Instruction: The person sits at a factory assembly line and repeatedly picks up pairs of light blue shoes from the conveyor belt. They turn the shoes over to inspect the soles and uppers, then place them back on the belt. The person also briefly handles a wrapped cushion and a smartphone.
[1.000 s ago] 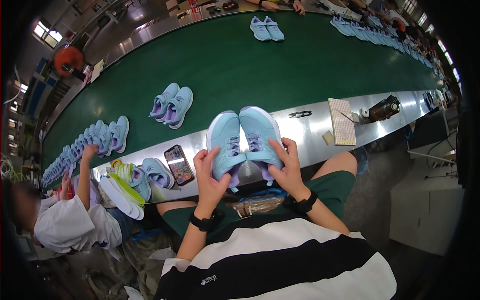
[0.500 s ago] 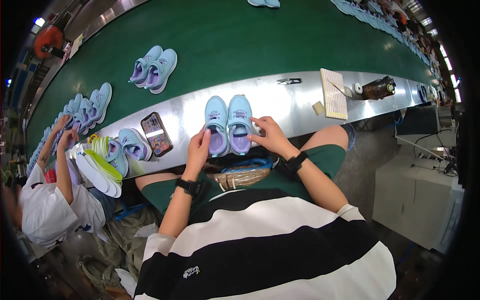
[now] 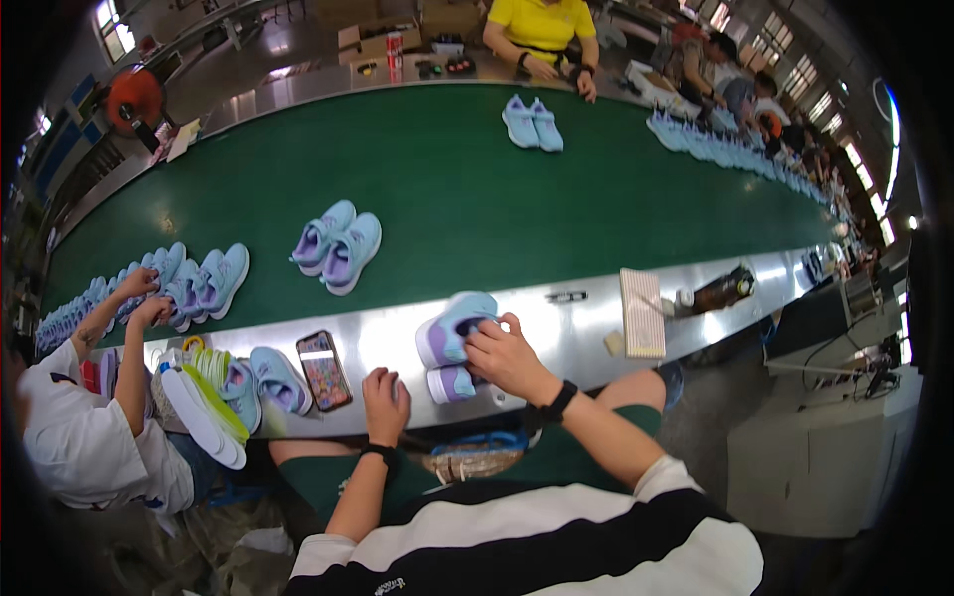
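Observation:
My right hand [image 3: 505, 360] is closed on the collar of a light blue sneaker [image 3: 452, 320] with lilac lining, turned so that its toe points away to the right. Just nearer to me, its mate [image 3: 452, 385] sits at the edge of the metal ledge, partly covered by my right hand. To the left of the pair, my left hand [image 3: 386, 405] holds nothing, its fingers slightly bent and apart. A phone [image 3: 325, 371] lies left of this hand.
Another sneaker pair [image 3: 338, 246] stands on the green belt [image 3: 427, 179]. A notepad [image 3: 643, 313], thread snips [image 3: 567, 296] and a bottle [image 3: 723, 288] lie to the right. Insoles [image 3: 202, 415] and sneakers [image 3: 280, 379] are at left, beside a co-worker [image 3: 94, 437]. Another person [image 3: 542, 30] sits across.
The sneakers, upright side by side between both hands before, are now turned and apart. My left hand has let go and moved away left. The view has tilted up.

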{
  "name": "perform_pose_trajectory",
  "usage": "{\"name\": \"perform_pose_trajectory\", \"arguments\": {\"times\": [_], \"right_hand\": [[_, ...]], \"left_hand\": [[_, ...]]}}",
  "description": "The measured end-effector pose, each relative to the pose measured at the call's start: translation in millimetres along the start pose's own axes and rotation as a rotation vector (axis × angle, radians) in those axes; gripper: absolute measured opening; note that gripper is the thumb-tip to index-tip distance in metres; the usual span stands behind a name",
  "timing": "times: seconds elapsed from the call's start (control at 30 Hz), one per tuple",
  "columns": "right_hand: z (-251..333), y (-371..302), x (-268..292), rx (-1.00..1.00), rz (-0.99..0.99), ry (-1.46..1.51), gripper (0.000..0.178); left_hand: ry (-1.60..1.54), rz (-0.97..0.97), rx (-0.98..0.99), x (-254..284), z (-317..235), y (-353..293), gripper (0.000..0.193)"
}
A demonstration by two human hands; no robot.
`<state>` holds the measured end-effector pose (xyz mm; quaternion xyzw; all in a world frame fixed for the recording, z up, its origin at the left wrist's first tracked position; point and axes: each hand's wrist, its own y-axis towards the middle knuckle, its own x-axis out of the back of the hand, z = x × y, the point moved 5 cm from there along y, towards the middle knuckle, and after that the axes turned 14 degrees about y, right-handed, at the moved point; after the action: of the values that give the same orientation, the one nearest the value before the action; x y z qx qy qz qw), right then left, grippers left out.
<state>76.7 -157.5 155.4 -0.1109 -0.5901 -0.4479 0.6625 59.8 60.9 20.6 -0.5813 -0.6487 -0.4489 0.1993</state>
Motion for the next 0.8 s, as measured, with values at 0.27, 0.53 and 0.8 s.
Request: {"name": "perform_pose_trajectory", "arguments": {"times": [0.27,0.53,0.8], "right_hand": [[-121.5,59.8,61.0,-0.523,-0.318,0.009,0.026],[-239.2,209.5,217.3,-0.665,-0.429,-0.345,0.057],[-94.3,-39.4,-10.9,-0.959,0.364,0.096,0.09]], "left_hand": [[-0.015,-0.009,0.047,-5.6,8.6,-6.1,0.024],[0.005,-0.067,0.016,-1.6,12.5,-9.4,0.021],[-0.463,-0.183,0.402,4.1,32.9,69.2,0.019]]}}
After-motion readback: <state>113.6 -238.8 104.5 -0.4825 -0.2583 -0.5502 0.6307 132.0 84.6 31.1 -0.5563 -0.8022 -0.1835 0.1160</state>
